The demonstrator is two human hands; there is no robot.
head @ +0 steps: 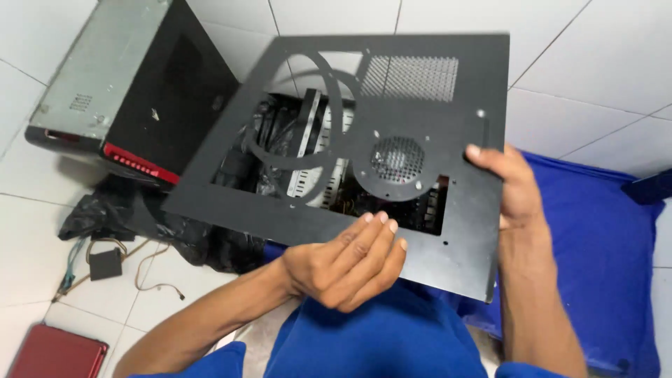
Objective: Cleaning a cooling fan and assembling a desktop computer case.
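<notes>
Panel (448, 231): black, flat, perforated vents | right hand (514, 189) grip clamped on edge | left hand (350, 262) fingers apart

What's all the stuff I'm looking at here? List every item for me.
Side panel: one, black metal with cut-outs and mesh vents, held up at centre.
Computer internals: one cluster, dark, seen through the panel's opening.
Computer case: one, grey and black with a red strip, top left on the floor.
Plastic bag: one, black, under the case.
Small box with wires: one, black, lower left floor.
Red flat object: one, bottom left corner.
Cushion: one, blue, right.
Tiled floor: white.
Left hand: one, fingers against the panel's lower edge.
Right hand: one, gripping the panel's right edge.
</notes>
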